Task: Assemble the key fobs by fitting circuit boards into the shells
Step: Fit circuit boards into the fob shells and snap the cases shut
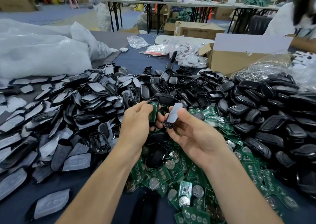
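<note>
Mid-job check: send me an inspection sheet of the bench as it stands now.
Surface: dark blue table cover, mostly buried under parts.
Job's things: green circuit boards heaped centre; film-faced shell covers piled left; black shell backs piled right.
Clutter: white plastic sacks, open cardboard box, bagged white fobs.
Grippers: left hand grips a black shell holding a green board; right hand pinches a film-faced cover.
Cables: nothing seen.
Surroundings: folding tables, cartons, another person at right.
</note>
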The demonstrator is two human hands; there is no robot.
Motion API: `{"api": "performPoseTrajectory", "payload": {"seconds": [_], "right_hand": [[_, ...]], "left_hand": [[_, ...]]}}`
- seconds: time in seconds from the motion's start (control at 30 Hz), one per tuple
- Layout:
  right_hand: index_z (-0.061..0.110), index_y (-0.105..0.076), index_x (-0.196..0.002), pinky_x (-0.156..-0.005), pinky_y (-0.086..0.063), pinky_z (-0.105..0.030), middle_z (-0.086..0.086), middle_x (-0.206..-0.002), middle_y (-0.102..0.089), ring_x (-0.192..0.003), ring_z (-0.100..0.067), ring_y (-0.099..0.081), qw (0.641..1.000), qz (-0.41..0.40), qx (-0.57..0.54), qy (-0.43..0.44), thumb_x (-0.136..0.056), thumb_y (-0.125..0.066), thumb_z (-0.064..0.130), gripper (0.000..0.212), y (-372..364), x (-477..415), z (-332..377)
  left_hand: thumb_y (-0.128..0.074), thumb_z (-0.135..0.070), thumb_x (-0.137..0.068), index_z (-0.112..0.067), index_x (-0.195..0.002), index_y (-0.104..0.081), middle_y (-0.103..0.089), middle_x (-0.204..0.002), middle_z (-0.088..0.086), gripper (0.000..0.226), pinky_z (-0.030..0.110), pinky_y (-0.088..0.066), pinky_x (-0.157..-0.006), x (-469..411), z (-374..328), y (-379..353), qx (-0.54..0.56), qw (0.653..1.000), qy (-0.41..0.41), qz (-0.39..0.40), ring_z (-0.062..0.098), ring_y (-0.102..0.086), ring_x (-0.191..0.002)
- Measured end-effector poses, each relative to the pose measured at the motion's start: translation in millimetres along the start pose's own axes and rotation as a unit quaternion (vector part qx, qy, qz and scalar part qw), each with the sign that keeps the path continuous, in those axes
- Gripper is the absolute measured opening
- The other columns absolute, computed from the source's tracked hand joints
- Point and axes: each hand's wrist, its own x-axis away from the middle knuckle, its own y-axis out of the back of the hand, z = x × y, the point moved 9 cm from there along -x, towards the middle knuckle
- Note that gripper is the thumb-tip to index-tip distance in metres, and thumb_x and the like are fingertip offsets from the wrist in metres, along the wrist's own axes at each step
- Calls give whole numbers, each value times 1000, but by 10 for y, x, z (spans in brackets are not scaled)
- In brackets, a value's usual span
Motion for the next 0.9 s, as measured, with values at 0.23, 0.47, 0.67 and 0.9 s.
{"api": "performPoseTrajectory", "payload": {"seconds": [0.23,0.47,0.67,0.9], "right_hand": [[18,-86,-85,-93,-58,-35,-10,-101,-80,-86,-13,-76,1000,6,11,1,-71,-77,28,20,-66,-4,-54],[17,-86,-81,-87,-61,-32,-9,-96,-80,-83,-13,-77,1000,-1,-2,-3,-68,-79,28,19,-54,-6,-32],[15,-86,-82,-89,-60,-34,-12,-102,-80,-85,-15,-77,1000,-8,-7,4,-67,-79,29,22,-18,-19,0],[16,-86,-81,-88,-58,-34,-12,-101,-80,-86,-20,-78,1000,-15,0,9,-69,-80,29,19,0,18,25]], "left_hand": [[-47,-13,-100,-25,-85,-78,-66,-67,5,37,22,-41,-46,30,-1,11,24,1000,-1,-2,13,-47,-48],[-56,-16,-91,-35,-112,-73,-68,-76,-2,33,17,-47,-51,14,56,-75,56,996,37,57,10,-50,-53],[-53,7,-99,-24,-116,-69,-73,-81,0,39,21,-48,-53,-52,50,-28,43,997,26,57,14,-62,-60],[-55,-6,-102,-24,-110,-76,-79,-87,6,29,22,-56,-61,-23,80,-35,61,996,46,51,14,-71,-70]]}}
